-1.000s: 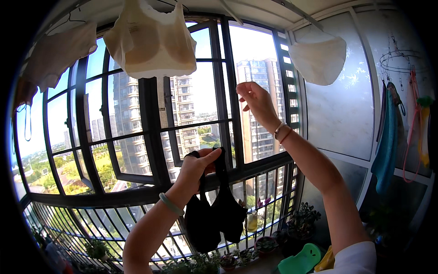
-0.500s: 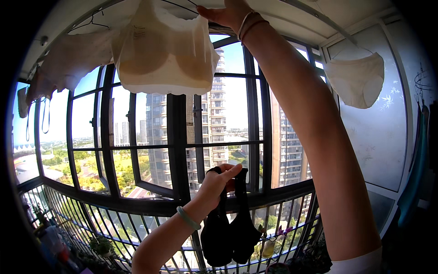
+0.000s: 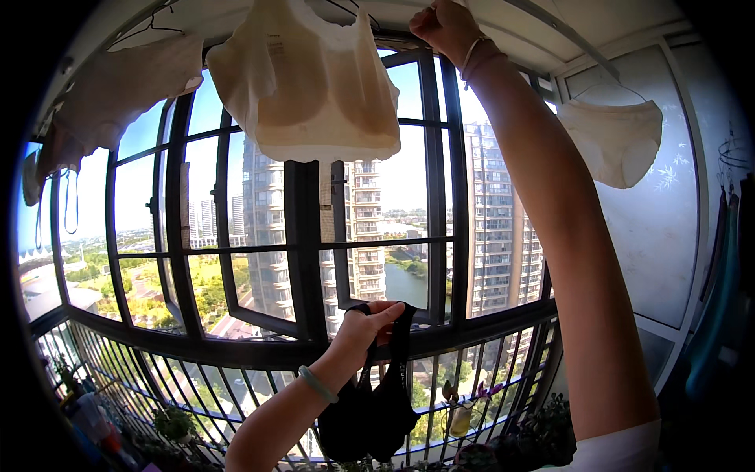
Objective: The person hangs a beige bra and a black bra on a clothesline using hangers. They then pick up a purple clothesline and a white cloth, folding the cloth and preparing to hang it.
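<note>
My left hand is closed on the straps of a black bra, which hangs below it in front of the window railing. High up near the ceiling, my right hand has its fingers curled in. What it grips, if anything, does not show. To the left of that hand a white bra top hangs from a thin dark hanger, apart from the fingers. Pale underpants hang from a thin wire to the right of my raised forearm.
A pale garment hangs from a wire hanger at the upper left. Dark window frames and a barred railing run across the front. Potted plants stand low down. Clothing hangs by the frosted panel at right.
My right hand has moved rightward, away from the white top's hanger, and its fingers have curled in. The white top has shifted right. My left hand and the black bra are a little lower and further left.
</note>
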Motion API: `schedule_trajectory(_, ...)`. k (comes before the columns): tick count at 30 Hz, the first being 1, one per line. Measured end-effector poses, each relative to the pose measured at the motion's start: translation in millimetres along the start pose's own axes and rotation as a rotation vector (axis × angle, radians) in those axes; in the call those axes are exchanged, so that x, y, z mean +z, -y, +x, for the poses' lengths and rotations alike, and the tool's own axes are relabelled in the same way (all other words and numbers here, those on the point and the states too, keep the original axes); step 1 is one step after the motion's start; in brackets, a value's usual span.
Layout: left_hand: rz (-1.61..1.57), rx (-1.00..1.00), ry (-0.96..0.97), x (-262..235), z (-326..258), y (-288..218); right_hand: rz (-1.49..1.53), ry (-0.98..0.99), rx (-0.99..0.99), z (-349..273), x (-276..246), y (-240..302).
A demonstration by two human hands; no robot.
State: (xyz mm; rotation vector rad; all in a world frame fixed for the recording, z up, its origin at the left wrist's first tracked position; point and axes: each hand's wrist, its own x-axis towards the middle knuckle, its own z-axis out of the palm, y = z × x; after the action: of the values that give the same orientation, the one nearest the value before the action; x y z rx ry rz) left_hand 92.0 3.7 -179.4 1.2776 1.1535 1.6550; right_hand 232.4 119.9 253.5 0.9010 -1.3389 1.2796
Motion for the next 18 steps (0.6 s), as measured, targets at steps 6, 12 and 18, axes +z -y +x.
schedule_trajectory(6, -0.064, 0.004, 0.015, -17, -17, 40, -0.532, -0.209, 0.024, -276, -25, 9)
schedule_trajectory(12, -0.176, -0.202, 0.022, -31, -32, 100, -0.397, -0.419, 0.654, -548, -23, -11)
schedule_trajectory(18, -0.283, -0.339, 0.184, -14, -51, 140, -0.568, -0.409, 0.836, -630, 6, -45)
